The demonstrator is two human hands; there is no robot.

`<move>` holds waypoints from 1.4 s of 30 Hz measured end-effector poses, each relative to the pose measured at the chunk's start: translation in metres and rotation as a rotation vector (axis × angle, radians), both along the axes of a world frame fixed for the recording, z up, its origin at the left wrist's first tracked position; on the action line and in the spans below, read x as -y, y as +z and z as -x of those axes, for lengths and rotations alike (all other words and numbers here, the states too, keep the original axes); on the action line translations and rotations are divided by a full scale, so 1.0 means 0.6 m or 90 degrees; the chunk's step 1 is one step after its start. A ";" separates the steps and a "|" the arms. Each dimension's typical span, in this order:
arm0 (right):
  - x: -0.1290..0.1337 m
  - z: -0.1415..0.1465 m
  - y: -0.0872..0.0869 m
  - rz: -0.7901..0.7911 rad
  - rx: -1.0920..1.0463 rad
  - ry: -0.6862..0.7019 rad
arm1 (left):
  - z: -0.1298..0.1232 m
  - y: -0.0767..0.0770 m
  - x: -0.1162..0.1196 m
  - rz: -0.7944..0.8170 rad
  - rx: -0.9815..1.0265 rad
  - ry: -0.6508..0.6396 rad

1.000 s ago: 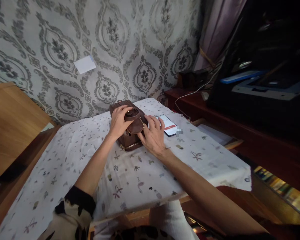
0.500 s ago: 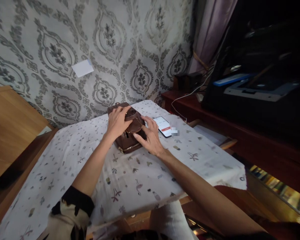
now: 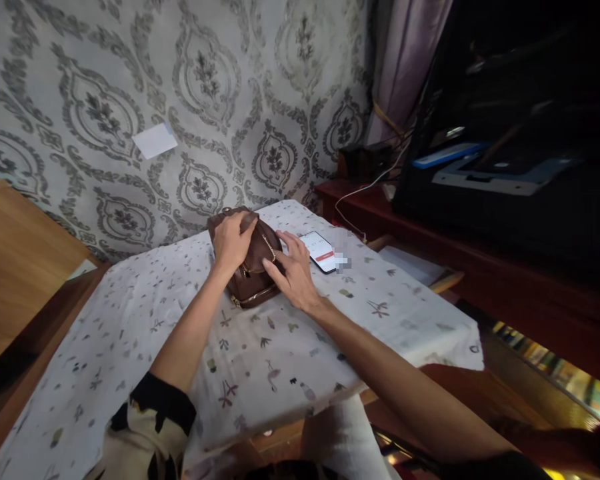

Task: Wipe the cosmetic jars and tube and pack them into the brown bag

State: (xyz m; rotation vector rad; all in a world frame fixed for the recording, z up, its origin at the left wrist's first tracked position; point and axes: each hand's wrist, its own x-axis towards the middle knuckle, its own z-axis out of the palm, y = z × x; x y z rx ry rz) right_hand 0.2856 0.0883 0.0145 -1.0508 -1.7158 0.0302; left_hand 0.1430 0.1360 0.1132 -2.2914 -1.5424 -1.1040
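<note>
A brown handbag [image 3: 263, 257] with gold-coloured zips lies on the cloth-covered table, a curved zipped pocket on its upper face. My left hand [image 3: 233, 241] is closed over the bag's far left part, thumb and fingers on the brown material near the pocket's top. At the bag's right side rests my right hand [image 3: 296, 270], its fingers spread and touching the bag. Its thumb and index finger lie beside the pocket's gold zip. Whether they pinch any of the material cannot be made out. Just right of that hand lies a phone [image 3: 320, 252] with a lit screen.
The patterned white tablecloth [image 3: 275, 347] covers the table up to the papered wall [image 3: 205, 73]. A dark red cabinet [image 3: 350, 200] with a large black screen [image 3: 505, 113] stands at the right. A white cable [image 3: 347, 217] hangs there. A wooden panel [image 3: 25, 267] rises at the left.
The bag's pocket, which gaped between my hands, now lies flatter with its curved zip showing. My left hand has drawn slightly up and away from the pocket's middle. The view has shifted a little.
</note>
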 end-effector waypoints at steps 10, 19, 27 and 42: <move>-0.003 0.000 -0.009 0.010 -0.061 0.052 | 0.013 -0.020 -0.025 0.019 0.131 -0.029; -0.005 0.004 -0.023 -0.015 0.033 0.026 | 0.021 -0.028 -0.034 0.014 0.155 -0.050; -0.015 0.005 -0.030 -0.029 0.054 0.010 | 0.019 -0.017 -0.021 0.018 0.156 -0.060; -0.014 0.005 -0.034 -0.047 0.055 0.013 | 0.043 0.014 0.000 0.082 0.151 -0.185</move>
